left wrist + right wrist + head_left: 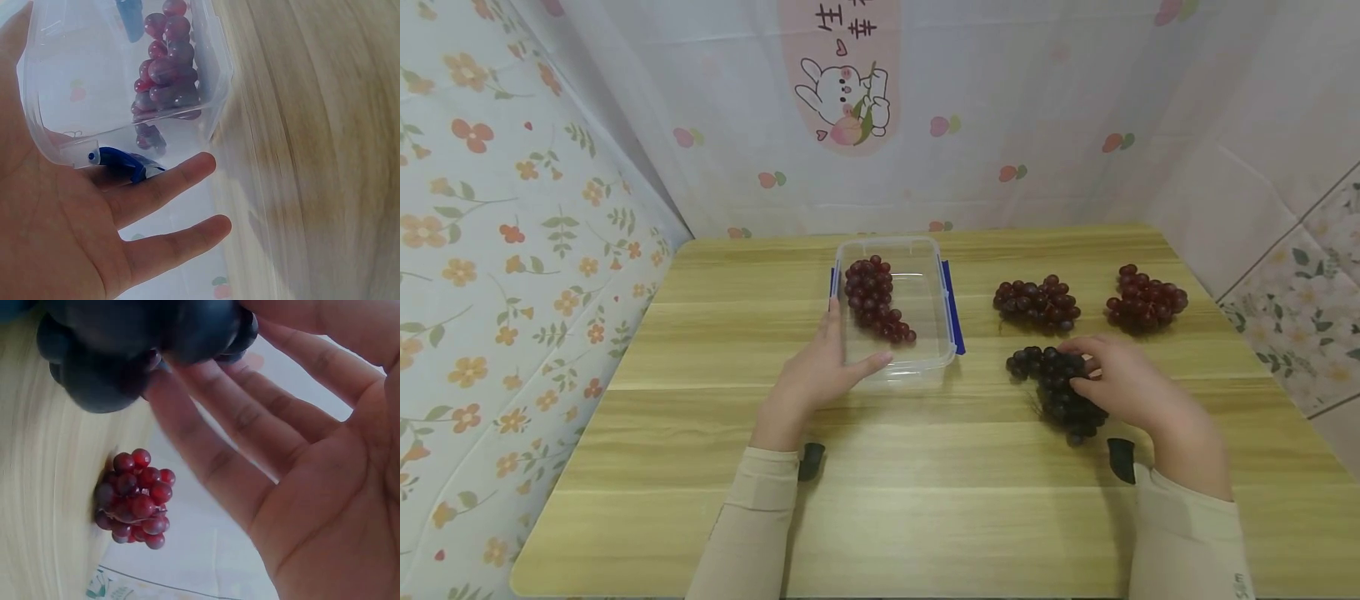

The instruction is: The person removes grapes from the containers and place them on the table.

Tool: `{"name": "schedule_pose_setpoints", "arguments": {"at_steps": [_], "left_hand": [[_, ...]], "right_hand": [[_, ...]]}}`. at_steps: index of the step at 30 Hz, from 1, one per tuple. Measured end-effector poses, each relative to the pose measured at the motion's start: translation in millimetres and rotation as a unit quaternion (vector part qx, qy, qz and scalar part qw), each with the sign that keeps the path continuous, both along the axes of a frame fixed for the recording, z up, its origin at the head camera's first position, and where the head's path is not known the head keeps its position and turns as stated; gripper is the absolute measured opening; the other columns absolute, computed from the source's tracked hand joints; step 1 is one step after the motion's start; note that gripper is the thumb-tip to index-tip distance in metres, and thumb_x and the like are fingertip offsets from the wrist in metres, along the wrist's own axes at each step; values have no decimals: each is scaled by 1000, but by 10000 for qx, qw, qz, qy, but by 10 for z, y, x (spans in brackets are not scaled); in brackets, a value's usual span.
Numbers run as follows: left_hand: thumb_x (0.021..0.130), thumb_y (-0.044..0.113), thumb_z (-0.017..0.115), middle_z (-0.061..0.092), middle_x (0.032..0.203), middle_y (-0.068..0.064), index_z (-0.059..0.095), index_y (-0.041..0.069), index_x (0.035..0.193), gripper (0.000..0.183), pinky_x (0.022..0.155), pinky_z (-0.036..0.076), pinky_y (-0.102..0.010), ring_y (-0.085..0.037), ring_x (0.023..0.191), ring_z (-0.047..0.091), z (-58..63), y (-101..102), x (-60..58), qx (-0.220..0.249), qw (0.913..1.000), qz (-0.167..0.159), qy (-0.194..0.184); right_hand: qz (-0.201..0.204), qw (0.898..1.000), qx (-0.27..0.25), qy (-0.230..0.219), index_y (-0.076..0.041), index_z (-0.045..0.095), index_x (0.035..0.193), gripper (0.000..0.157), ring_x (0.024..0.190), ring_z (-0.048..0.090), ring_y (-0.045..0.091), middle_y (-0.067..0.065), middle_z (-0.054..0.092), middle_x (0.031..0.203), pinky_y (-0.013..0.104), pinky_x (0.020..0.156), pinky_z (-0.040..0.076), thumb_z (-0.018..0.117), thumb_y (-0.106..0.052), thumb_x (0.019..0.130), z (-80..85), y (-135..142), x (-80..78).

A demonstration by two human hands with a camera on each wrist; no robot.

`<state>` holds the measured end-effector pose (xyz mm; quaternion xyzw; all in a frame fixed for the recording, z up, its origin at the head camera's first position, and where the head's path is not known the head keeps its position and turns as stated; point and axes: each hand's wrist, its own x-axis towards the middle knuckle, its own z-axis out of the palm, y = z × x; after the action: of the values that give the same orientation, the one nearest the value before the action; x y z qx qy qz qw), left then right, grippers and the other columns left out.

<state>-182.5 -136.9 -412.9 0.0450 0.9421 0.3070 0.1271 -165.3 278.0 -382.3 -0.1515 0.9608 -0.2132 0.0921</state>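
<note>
A lidless clear plastic box (917, 287) with blue side latches stands on the table, a bunch of red grapes (871, 298) along its left side. My left hand (820, 362) rests against the box's near-left corner, thumb by the front rim. In the left wrist view its fingers (169, 190) extend straight beside a blue latch (122, 161). On the right, my right hand (1123, 379) grips a bunch of black grapes (1060, 387) from its right side. The right wrist view shows the fingertips under the dark grapes (106, 372).
Two more bunches of red grapes lie behind the right hand, one nearer the middle (1037, 304) and one at the right (1146, 298). The wooden table (925, 500) meets a printed curtain (700, 100) at the back. A flowered cloth (497, 292) hangs at the left.
</note>
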Motion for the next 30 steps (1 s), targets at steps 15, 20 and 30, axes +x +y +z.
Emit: {"name": "schedule_pose_setpoints", "arguments": {"at_steps": [15, 20, 30], "left_hand": [[90, 85, 57, -2, 181, -12, -21, 20, 169, 129, 125, 36, -63, -41, 164, 24, 31, 22, 21, 2, 10000, 14, -34], [88, 87, 56, -5, 181, -9, -19, 19, 170, 130, 126, 35, -63, -40, 164, 22, 34, 24, 24, 26, 10000, -3, 0], [90, 86, 56, -5, 181, -10, -20, 19, 169, 129, 127, 33, -62, -40, 165, 20, 35, 15, 23, -12, 10000, -26, 2]], "right_hand": [[-139, 9997, 43, -174, 6, 61, 140, 44, 95, 66, 29, 32, 66, 135, 38, 74, 52, 66, -9, 98, -5, 68, -6], [-213, 9996, -19, -178, 7, 61, 139, 43, 99, 69, 35, 32, 68, 130, 44, 77, 56, 66, -12, 101, 17, 102, -2], [-364, 9990, 198, -151, 5, 60, 142, 46, 91, 68, 27, 27, 71, 119, 35, 68, 52, 67, -19, 104, 122, 81, -4]]}}
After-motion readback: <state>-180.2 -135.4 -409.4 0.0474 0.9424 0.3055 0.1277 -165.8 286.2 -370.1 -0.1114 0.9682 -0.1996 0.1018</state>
